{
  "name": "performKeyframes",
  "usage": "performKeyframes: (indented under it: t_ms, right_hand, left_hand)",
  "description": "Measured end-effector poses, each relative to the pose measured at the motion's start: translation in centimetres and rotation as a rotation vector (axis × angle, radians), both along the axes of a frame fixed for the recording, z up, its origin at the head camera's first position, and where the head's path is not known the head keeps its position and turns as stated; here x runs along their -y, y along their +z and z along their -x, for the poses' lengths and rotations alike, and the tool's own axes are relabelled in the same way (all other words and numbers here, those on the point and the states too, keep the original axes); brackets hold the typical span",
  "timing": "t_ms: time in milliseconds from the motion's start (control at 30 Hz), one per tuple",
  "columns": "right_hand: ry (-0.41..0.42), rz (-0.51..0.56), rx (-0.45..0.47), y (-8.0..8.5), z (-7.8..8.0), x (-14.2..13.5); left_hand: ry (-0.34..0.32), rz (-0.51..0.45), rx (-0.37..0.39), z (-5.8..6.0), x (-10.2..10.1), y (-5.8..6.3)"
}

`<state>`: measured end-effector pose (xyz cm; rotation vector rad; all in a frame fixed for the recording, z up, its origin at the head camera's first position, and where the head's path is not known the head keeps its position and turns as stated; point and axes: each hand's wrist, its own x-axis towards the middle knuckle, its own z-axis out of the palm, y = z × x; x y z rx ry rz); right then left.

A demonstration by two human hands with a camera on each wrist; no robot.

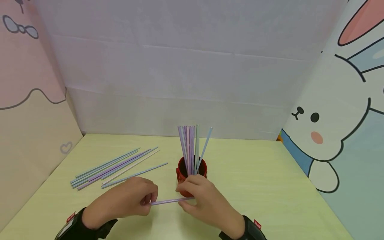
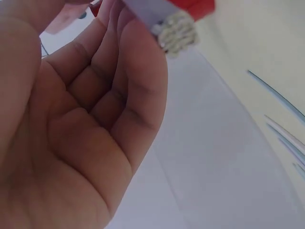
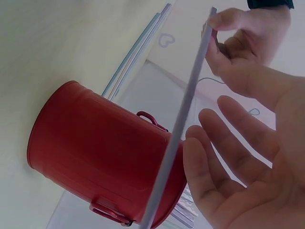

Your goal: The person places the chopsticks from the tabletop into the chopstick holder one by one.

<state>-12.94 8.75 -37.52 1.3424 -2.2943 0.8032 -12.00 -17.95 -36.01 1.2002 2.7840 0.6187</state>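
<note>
My left hand (image 1: 132, 196) pinches one end of a thin purple stick (image 1: 168, 201) between thumb and curled fingers. In the left wrist view, the rough, pale end of that stick (image 2: 178, 34) sticks out past the fingers. My right hand (image 1: 202, 196) is at the stick's other end, in front of a red bucket (image 3: 107, 152). Seen from the right wrist, its fingers (image 3: 221, 138) are spread and loosely bent, not closed round the stick, which passes beside the fingertips. Purple, green and blue sticks (image 1: 189, 146) stand upright in the bucket, one blue stick leaning right.
Left of the bucket, several blue, purple and white sticks (image 1: 114, 168) lie diagonally on the pale yellow table (image 1: 255, 186). A pale back wall (image 1: 186, 73) and printed side panels (image 1: 330, 110) enclose the table. The bucket has small red side handles (image 3: 109, 212).
</note>
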Motion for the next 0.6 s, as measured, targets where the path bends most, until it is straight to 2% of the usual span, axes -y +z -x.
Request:
performKeyframes:
  t_ms: [300, 600]
  right_hand:
    - [-0.006, -0.062, -0.067, -0.5, 0.0, -0.1]
    - [-0.021, -0.074, 0.021, -0.7, -0.1, -0.2]
  left_hand:
    - [-0.018, -0.007, -0.013, 0.5, -3.6, 0.6]
    - [-0.035, -0.005, -0.041, 0.6, -4.5, 0.7]
